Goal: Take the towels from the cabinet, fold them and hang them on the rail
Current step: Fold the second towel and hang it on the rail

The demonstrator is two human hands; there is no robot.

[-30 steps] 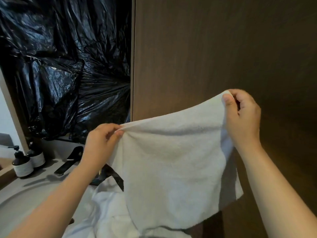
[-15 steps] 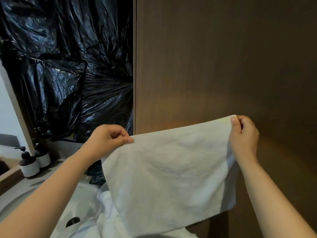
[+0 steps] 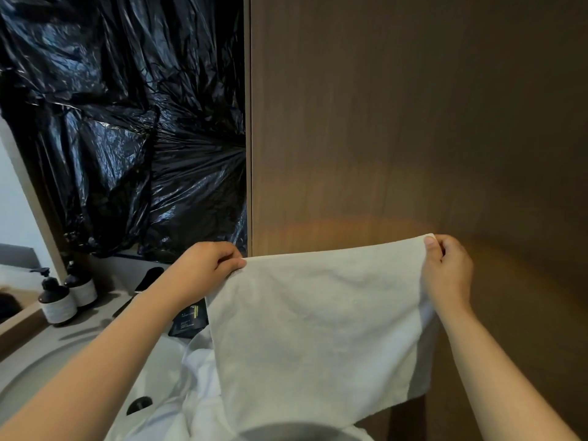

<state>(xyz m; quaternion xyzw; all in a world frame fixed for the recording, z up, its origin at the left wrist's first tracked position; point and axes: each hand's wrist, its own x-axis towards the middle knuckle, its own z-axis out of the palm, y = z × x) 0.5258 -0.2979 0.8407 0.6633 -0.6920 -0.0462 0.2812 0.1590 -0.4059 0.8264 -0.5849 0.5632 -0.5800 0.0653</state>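
Towel (image 3: 318,323) pinched by left hand (image 3: 206,268) and right hand (image 3: 448,275); print on packet (image 3: 190,321) illegible.

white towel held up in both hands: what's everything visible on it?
The white terry-looking towel hangs spread flat, roughly rectangular, top edge taut. The left hand pinches its top left corner, the right hand its top right corner. A greyer strip down its right side looks like a second layer behind. Its bottom edge slants. It hangs before the brown wooden panel, above other white cloth; contact with either cannot be told.
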